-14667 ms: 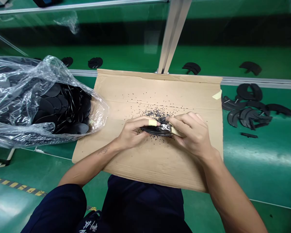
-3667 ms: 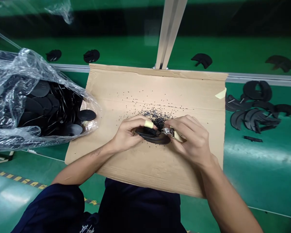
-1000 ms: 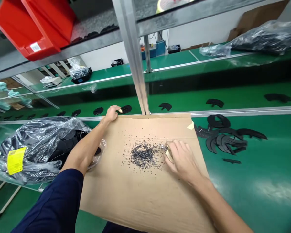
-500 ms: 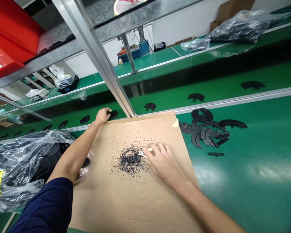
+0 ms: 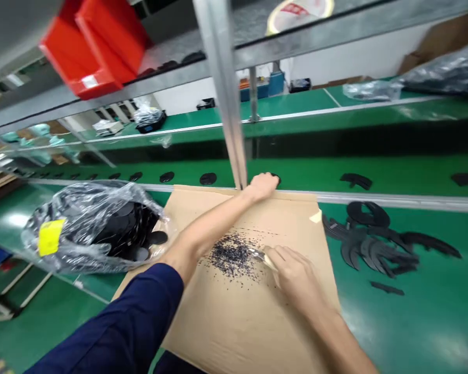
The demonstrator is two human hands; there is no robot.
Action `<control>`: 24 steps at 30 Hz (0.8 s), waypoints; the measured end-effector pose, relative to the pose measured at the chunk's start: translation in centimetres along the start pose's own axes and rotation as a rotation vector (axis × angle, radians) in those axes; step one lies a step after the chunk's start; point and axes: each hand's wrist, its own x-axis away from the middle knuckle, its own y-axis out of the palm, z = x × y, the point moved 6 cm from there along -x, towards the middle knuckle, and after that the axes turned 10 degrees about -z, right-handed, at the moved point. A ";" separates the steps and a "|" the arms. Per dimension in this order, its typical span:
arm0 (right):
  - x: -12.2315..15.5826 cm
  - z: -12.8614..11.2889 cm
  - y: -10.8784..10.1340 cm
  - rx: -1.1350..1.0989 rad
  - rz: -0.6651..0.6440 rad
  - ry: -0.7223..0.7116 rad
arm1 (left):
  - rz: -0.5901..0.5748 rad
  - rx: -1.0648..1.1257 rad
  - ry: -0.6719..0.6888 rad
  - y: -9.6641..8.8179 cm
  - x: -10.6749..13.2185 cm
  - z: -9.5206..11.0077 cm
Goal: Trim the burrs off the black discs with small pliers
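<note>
My left arm stretches across a cardboard sheet (image 5: 226, 332), and my left hand (image 5: 262, 186) rests at the sheet's far edge. It lies over a dark piece on the green belt (image 5: 276, 178), mostly hidden beneath it. My right hand (image 5: 296, 275) pinches a small metal blade (image 5: 258, 254) at the sheet's right side, with tape around a finger. The blade tip is close to a heap of black rubber crumbs (image 5: 230, 255). Black discs (image 5: 208, 178) lie in a row on the belt left of my left hand.
A clear plastic bag of black discs (image 5: 97, 228) with a yellow label sits left of the cardboard. Cut black pieces (image 5: 370, 249) lie heaped on the belt to the right. A metal upright (image 5: 222, 93) rises behind the sheet, below a shelf holding red bins (image 5: 93, 52).
My hands have separated: the black disc they held is gone from them, and my left hand reaches to the belt. My right hand holds the blade beside the crumbs. The view has tilted up.
</note>
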 end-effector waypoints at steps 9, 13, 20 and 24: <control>-0.5 1.1 -4.0 0.137 0.448 0.056 | 0.107 0.159 0.126 -2.1 4.3 -1.7; -0.7 0.4 -4.4 0.081 0.515 0.004 | 0.064 0.423 0.528 0.2 12.6 0.2; -1.9 -2.3 -2.0 -0.421 0.207 -0.025 | -0.128 0.532 0.412 5.6 23.5 -5.0; -1.0 -0.9 0.6 -0.524 0.155 0.091 | -0.115 0.001 -0.134 6.8 27.3 -14.8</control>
